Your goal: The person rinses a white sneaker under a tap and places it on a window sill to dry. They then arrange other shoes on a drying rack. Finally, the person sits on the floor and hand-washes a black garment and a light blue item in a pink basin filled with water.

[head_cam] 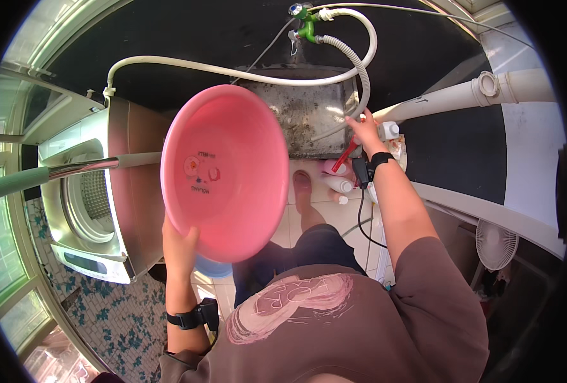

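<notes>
My left hand [180,242] grips the rim of a large pink plastic basin [250,191], its thumb over the inner wall. The basin is tilted, its inside facing me, with printed cartoon figures and lettering on its bottom. My right hand [367,131] is at the right edge of a worn metal sink [302,115]. A grey corrugated hose [363,79] passes by its thumb and forefinger, and the hose's end lies in the sink. Below that hand slants a red handle-like object [344,155]. Whether the fingers close on the hose or the red object is unclear.
A green-bodied tap [307,28] feeds the hoses. One white hose [183,64] runs to a top-loading washing machine [87,201] at left. Several bottles [338,184] stand on the floor by the sink. A pale drainpipe [455,95] crosses at right; a blue basin [214,267] shows below the pink one.
</notes>
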